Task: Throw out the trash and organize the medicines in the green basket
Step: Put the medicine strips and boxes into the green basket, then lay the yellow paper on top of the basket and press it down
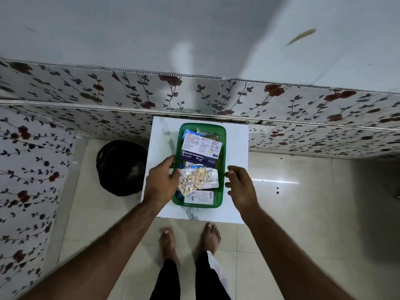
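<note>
Nearest the person, the left hand [161,182] pinches a blister strip [191,180] of pale tablets over the green basket [223,135] on the white table [236,204], while the right hand [240,186] hovers at the basket's right rim, fingers loosely curled, holding nothing. Sorting appears underway; next comes judging the strip medicine or trash, with the black-lined bin [121,167] farther left.

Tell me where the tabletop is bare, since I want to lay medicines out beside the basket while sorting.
The white table is bare along a wide strip right of the green basket, and a narrower strip left of it, toward the black bin. A bare band runs along the near edge. The basket itself is crowded; the left hand holds a blister strip, the right hand hovers open.
</note>
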